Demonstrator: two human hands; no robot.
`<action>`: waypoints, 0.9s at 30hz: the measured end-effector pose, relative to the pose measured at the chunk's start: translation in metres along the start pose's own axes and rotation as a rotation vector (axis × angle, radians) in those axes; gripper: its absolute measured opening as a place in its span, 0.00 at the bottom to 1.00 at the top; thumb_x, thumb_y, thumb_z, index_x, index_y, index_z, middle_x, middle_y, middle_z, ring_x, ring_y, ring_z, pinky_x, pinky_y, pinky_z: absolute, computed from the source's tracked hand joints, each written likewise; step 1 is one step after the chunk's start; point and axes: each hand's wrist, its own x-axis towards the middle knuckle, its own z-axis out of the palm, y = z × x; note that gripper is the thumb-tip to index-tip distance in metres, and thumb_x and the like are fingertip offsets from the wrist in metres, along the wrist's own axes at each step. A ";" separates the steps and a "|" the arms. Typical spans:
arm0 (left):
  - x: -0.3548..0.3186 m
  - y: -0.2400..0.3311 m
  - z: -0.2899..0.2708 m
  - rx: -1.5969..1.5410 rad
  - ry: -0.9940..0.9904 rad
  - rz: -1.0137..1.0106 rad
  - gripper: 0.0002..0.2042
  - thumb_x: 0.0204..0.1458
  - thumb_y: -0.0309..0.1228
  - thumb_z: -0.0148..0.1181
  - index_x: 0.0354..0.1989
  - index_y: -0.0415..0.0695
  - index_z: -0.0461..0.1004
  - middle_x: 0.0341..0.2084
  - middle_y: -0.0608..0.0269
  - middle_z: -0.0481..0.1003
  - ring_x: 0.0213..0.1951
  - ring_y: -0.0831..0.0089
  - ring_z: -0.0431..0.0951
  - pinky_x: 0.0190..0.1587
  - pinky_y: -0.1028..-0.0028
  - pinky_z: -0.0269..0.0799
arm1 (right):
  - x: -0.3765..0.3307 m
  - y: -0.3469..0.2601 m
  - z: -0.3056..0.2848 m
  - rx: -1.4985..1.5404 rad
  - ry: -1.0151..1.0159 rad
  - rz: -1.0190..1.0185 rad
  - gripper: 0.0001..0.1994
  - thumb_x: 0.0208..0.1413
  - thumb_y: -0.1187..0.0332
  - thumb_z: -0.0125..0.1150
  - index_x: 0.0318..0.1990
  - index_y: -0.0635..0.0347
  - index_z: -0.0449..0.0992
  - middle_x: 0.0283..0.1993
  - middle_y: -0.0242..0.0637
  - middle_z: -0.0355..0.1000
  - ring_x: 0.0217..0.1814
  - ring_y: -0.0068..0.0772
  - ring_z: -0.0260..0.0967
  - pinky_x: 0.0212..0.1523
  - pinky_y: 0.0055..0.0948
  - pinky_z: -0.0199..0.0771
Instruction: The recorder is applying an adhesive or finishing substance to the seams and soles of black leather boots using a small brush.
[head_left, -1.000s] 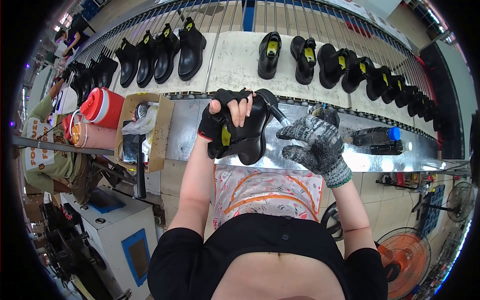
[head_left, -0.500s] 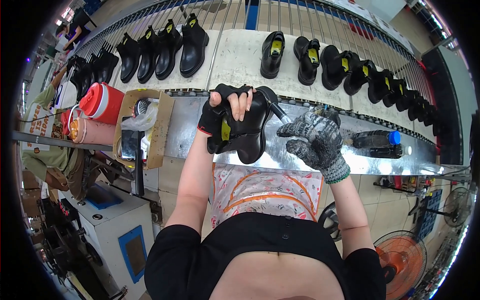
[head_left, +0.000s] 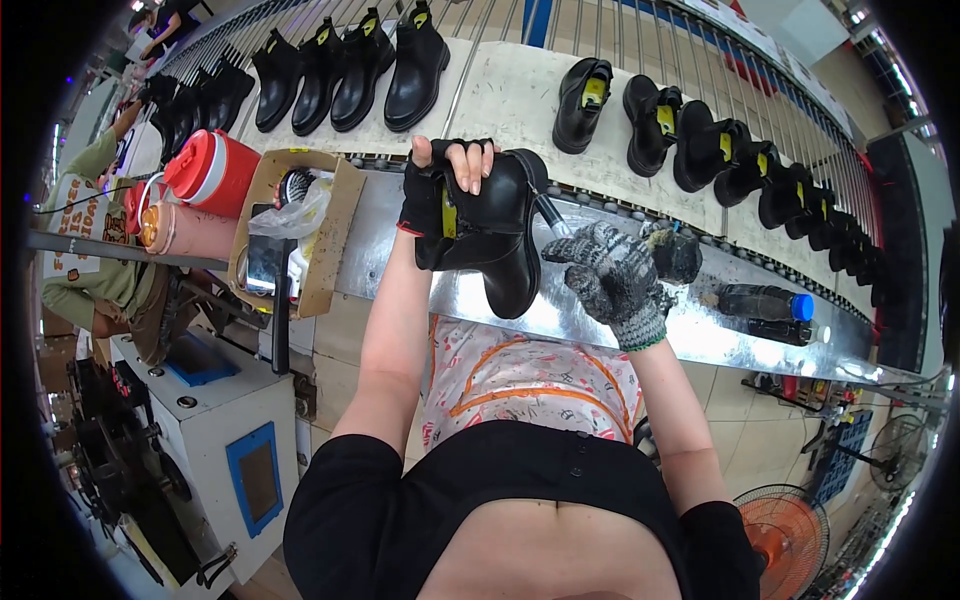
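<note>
Black boot [head_left: 495, 235] held in left hand [head_left: 445, 190]; gloved right hand [head_left: 610, 280] just beside.

Boot [head_left: 495, 235] held over the near edge of the bench [head_left: 600, 320], left hand [head_left: 440, 195] on its left side, right hand [head_left: 610, 280] just right of it. Cardboard box [head_left: 320, 255] on the bench at left; bottle [head_left: 765, 302] lying at right. Rows of boots [head_left: 400, 65] on the conveyor [head_left: 510, 100] beyond.
</note>
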 end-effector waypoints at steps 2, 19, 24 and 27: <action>0.003 0.001 -0.004 0.005 -0.021 0.008 0.37 0.57 0.62 0.29 0.08 0.45 0.64 0.10 0.65 0.63 0.29 0.71 0.62 0.53 0.71 0.54 | 0.000 0.003 0.009 -0.016 -0.011 0.020 0.14 0.44 0.57 0.60 0.41 0.41 0.80 0.30 0.30 0.72 0.32 0.36 0.69 0.32 0.34 0.69; 0.000 0.005 -0.042 -0.139 0.016 0.002 0.38 0.57 0.63 0.29 0.12 0.42 0.68 0.14 0.63 0.66 0.33 0.69 0.64 0.57 0.68 0.55 | -0.021 0.006 0.056 0.127 -0.008 0.090 0.10 0.53 0.60 0.52 0.38 0.37 0.81 0.26 0.29 0.65 0.25 0.33 0.65 0.24 0.33 0.63; 0.001 0.006 -0.048 -0.153 0.020 0.000 0.38 0.56 0.64 0.29 0.14 0.42 0.70 0.15 0.62 0.67 0.33 0.69 0.65 0.57 0.68 0.56 | -0.022 0.005 0.050 0.358 -0.045 0.176 0.12 0.55 0.61 0.48 0.34 0.43 0.81 0.27 0.32 0.70 0.27 0.35 0.68 0.28 0.34 0.66; 0.001 0.007 -0.053 -0.148 0.015 -0.007 0.38 0.56 0.64 0.30 0.14 0.42 0.71 0.16 0.62 0.68 0.34 0.68 0.65 0.58 0.67 0.56 | -0.023 0.004 0.040 0.450 -0.059 0.174 0.14 0.57 0.61 0.46 0.31 0.49 0.81 0.29 0.35 0.74 0.30 0.38 0.70 0.31 0.33 0.69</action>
